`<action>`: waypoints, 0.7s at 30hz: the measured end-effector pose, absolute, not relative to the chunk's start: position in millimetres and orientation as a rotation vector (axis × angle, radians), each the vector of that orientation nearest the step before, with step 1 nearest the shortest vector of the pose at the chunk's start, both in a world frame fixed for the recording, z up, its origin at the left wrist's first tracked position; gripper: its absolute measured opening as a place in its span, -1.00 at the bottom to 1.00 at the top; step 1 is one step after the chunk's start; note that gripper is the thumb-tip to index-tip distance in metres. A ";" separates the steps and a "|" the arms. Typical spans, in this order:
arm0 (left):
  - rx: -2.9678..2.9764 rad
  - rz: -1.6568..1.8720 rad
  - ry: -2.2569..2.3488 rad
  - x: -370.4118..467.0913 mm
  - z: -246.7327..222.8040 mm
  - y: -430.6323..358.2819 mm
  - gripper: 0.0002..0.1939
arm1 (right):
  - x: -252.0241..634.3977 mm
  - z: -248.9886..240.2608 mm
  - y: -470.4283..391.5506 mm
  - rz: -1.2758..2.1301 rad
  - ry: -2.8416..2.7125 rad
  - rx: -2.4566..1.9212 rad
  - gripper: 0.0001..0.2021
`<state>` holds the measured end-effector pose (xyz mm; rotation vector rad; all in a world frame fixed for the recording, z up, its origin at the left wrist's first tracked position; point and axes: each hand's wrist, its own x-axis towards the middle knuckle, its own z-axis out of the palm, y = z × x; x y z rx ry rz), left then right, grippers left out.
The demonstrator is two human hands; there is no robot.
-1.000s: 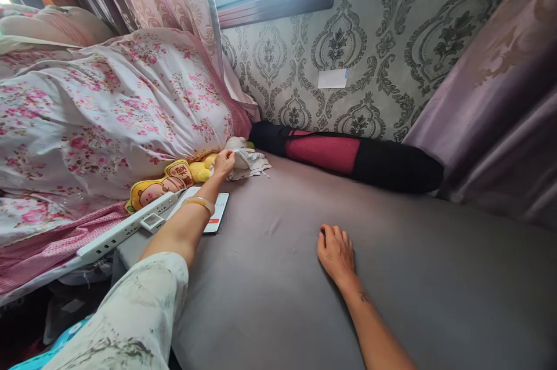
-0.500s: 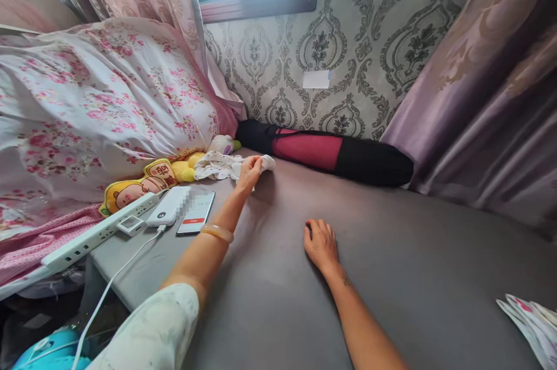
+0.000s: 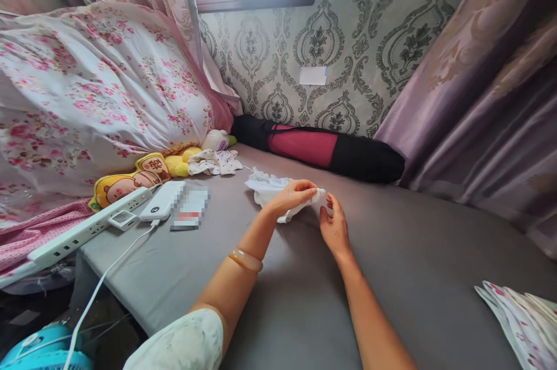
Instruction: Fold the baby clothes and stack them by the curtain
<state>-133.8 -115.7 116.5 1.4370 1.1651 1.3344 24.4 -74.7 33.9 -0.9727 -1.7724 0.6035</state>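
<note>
A white cloth with a ruffled edge hangs just over the grey bed surface, its kind unclear from its bunched shape. My left hand, with a bangle on the forearm, is closed on the cloth, the fingers pinching it towards its right end. Close to that end is my right hand, its thumb and fingers parted and curved, fingertips almost at the fabric. A second, patterned white cloth lies crumpled behind, beside the yellow plush toys.
Left on the grey sheet are a phone, a white power bank with a cable and a power strip. A black and red long bag lies along the wall. Folded cloths sit at right.
My left hand has drawn the white cloth rightwards, away from the patterned one. My right hand has lifted off the sheet and come up towards the cloth's end.
</note>
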 end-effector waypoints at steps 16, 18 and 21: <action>1.655 0.980 1.055 -123.0 114.3 -134.7 -0.63 | 64.2 89.0 -75.0 0.617 -1.564 -1.154 -0.66; 1.670 0.950 1.037 -121.7 116.1 -135.5 -0.64 | 68.7 104.3 -80.0 0.573 -1.542 -1.157 -0.68; 1.635 0.981 1.074 -121.1 123.5 -139.2 -0.67 | 73.8 128.0 -92.2 0.530 -1.528 -1.137 -0.70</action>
